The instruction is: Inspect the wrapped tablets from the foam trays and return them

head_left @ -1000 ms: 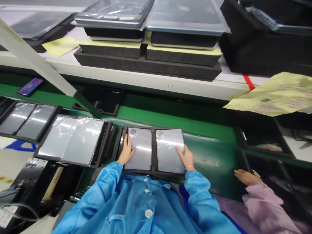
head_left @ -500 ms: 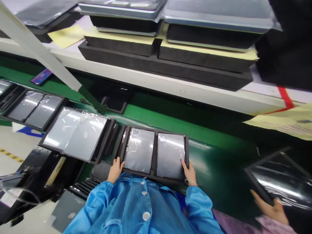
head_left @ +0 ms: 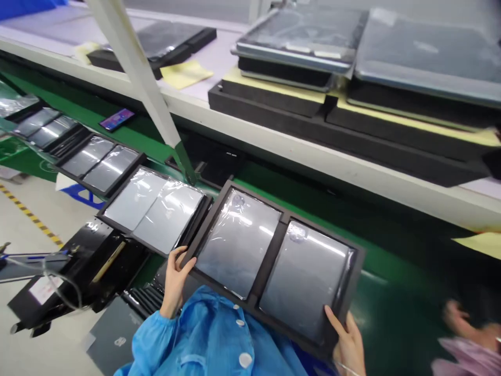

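Note:
A black foam tray [head_left: 270,256] with two compartments is in front of my chest, lifted and tilted. Each compartment contains a flat grey panel in shiny clear film, the left panel [head_left: 238,243] and the right panel [head_left: 303,279]. My left hand [head_left: 176,277] grips the tray's near left corner, its thumb on the rim. At the lower right, my right hand [head_left: 346,339] is closed on the other end, thumb on top and fingers partly hidden beneath. Beside the left hand lies another tray of wrapped panels [head_left: 154,209].
More trays of panels [head_left: 99,162] run along the green bench to the left. A white post [head_left: 144,78] rises behind them. Wrapped devices on foam blocks [head_left: 270,115] stand on the shelf above. A co-worker's hand [head_left: 465,324] is at the lower right, blurred.
My hands have raised the tray from the bench stack and tilted it, so it appears larger. The view has swung left. The co-worker's hand no longer shows the dark framed panel.

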`<state>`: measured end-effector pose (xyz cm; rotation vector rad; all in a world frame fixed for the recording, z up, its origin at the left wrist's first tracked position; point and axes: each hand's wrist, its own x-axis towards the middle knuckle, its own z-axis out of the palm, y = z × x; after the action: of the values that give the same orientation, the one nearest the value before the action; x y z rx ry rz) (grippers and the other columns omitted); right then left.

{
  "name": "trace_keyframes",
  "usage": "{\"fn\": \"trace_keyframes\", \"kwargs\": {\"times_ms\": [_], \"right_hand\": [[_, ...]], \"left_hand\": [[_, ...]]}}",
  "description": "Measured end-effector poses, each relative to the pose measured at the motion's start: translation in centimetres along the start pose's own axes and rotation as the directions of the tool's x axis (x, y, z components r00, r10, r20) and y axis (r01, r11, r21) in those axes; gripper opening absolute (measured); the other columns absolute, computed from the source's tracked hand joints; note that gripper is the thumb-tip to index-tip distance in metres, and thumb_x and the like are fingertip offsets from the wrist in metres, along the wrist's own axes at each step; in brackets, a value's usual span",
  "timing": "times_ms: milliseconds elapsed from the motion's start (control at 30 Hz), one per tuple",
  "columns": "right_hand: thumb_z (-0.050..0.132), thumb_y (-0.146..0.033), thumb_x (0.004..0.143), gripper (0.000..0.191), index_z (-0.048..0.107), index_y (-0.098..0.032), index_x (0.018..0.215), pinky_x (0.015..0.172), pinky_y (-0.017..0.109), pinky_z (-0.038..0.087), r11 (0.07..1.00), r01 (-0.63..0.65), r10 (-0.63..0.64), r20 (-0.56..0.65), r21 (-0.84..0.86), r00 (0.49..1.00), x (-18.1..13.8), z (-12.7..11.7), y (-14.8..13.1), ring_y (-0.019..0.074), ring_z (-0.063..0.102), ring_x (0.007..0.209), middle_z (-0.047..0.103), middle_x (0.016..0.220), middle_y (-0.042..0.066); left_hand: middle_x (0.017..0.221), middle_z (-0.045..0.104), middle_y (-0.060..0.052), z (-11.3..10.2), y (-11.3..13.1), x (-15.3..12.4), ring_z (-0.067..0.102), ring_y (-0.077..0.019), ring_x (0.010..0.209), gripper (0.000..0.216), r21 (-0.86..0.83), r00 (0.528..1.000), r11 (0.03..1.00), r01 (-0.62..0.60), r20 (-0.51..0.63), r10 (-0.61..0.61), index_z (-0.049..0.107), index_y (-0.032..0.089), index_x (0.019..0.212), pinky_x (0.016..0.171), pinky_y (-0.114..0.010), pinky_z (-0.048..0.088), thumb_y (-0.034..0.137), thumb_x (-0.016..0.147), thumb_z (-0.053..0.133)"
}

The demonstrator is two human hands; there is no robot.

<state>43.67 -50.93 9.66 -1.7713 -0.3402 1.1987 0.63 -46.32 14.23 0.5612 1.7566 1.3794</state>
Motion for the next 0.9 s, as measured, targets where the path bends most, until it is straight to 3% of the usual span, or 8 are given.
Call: {"fn": "trace_keyframes", "kwargs": {"times_ms": [133, 233, 400, 467, 567, 700, 767, 900], "right_hand": [[0.096, -0.053, 0.054, 0.083, 0.070, -0.023, 0.127, 0.083, 0.033, 0.066, 0.999, 0.026, -0.028, 0.079, 0.035, 0.996, -1.7, 5.0, -1.4, 0.0346, 0.070, 0.113, 0.075, 0.118, 0.007], [0.098, -0.043, 0.050, 0.081, 0.071, -0.032, 0.126, 0.081, 0.035, 0.068, 0.999, -0.038, 0.032, 0.212, 0.023, 0.977, -2.2, 9.5, -1.2, 0.0347, 0.072, 0.111, 0.075, 0.121, 0.002], [0.098, -0.038, 0.060, 0.109, 0.047, -0.039, 0.156, 0.085, 0.042, 0.068, 0.983, -0.177, 0.175, 0.505, -0.045, 0.845, -4.2, 19.5, -1.5, 0.0361, 0.074, 0.107, 0.076, 0.118, 0.000], [0.096, -0.037, 0.067, 0.113, 0.036, -0.041, 0.162, 0.092, 0.042, 0.065, 0.991, -0.135, 0.120, 0.608, -0.021, 0.785, -6.2, 24.3, -2.3, 0.0345, 0.072, 0.114, 0.073, 0.128, 0.000], [0.087, -0.042, 0.085, 0.091, 0.038, -0.045, 0.161, 0.108, 0.042, 0.057, 0.997, -0.020, -0.044, 0.758, 0.075, 0.650, -9.5, 30.8, -4.0, 0.0314, 0.058, 0.136, 0.060, 0.149, 0.000], [0.077, -0.043, 0.096, 0.061, 0.053, -0.040, 0.152, 0.109, 0.050, 0.055, 0.980, 0.166, -0.174, 0.891, 0.113, 0.420, -11.1, 35.3, -6.1, 0.0350, 0.056, 0.137, 0.052, 0.155, 0.008], [0.076, -0.046, 0.097, 0.052, 0.061, -0.038, 0.146, 0.109, 0.049, 0.056, 0.965, 0.254, -0.183, 0.876, 0.072, 0.446, -9.9, 35.1, -6.5, 0.0356, 0.057, 0.136, 0.051, 0.156, 0.008], [0.078, -0.055, 0.092, 0.041, 0.072, -0.037, 0.129, 0.110, 0.050, 0.055, 0.962, 0.266, -0.131, 0.740, -0.067, 0.660, -5.0, 31.9, -5.5, 0.0381, 0.053, 0.140, 0.058, 0.150, 0.005]], "left_hand": [[0.119, 0.073, -0.011, -1.0, 2.8, -0.7, 0.069, -0.0334, 0.115, 0.067, -0.361, 0.993, 0.926, 0.109, 0.008, -0.114, 0.064, 0.026, 0.124, 0.097, -0.047, 0.057, 0.068, 0.073, 0.076], [0.115, 0.075, -0.011, -0.8, 2.5, -2.3, 0.071, -0.0363, 0.110, 0.080, -0.498, 0.978, 0.842, 0.205, 0.081, -0.190, 0.065, 0.027, 0.126, 0.099, -0.052, 0.056, 0.046, 0.054, 0.095], [0.108, 0.076, -0.008, -1.5, 1.7, -1.3, 0.072, -0.0336, 0.107, 0.072, -0.659, 0.969, 0.726, 0.196, 0.019, -0.245, 0.065, 0.027, 0.123, 0.096, -0.049, 0.057, 0.029, 0.056, 0.092], [0.100, 0.076, -0.004, -3.5, 2.1, 1.5, 0.073, -0.0302, 0.101, 0.061, -0.705, 0.967, 0.701, 0.102, -0.096, -0.238, 0.067, 0.026, 0.115, 0.092, -0.044, 0.058, 0.028, 0.058, 0.087], [0.087, 0.072, -0.002, -8.1, 3.6, 8.0, 0.072, -0.0255, 0.089, 0.043, -0.729, 0.946, 0.682, -0.061, -0.260, -0.194, 0.070, 0.023, 0.102, 0.083, -0.039, 0.059, 0.032, 0.062, 0.084], [0.090, 0.069, -0.004, -14.7, 6.8, 18.5, 0.067, -0.0191, 0.080, 0.031, -0.706, 0.902, 0.667, -0.240, -0.415, -0.115, 0.068, 0.015, 0.101, 0.074, -0.036, 0.058, 0.044, 0.089, 0.073], [0.092, 0.068, -0.004, -17.7, 8.7, 23.6, 0.065, -0.0171, 0.077, 0.031, -0.680, 0.875, 0.664, -0.309, -0.477, -0.082, 0.067, 0.014, 0.102, 0.072, -0.034, 0.057, 0.046, 0.097, 0.068], [0.091, 0.066, -0.003, -23.2, 12.6, 32.3, 0.062, -0.0145, 0.072, 0.031, -0.611, 0.819, 0.670, -0.422, -0.574, -0.008, 0.066, 0.014, 0.104, 0.067, -0.030, 0.056, 0.045, 0.102, 0.063]]}}
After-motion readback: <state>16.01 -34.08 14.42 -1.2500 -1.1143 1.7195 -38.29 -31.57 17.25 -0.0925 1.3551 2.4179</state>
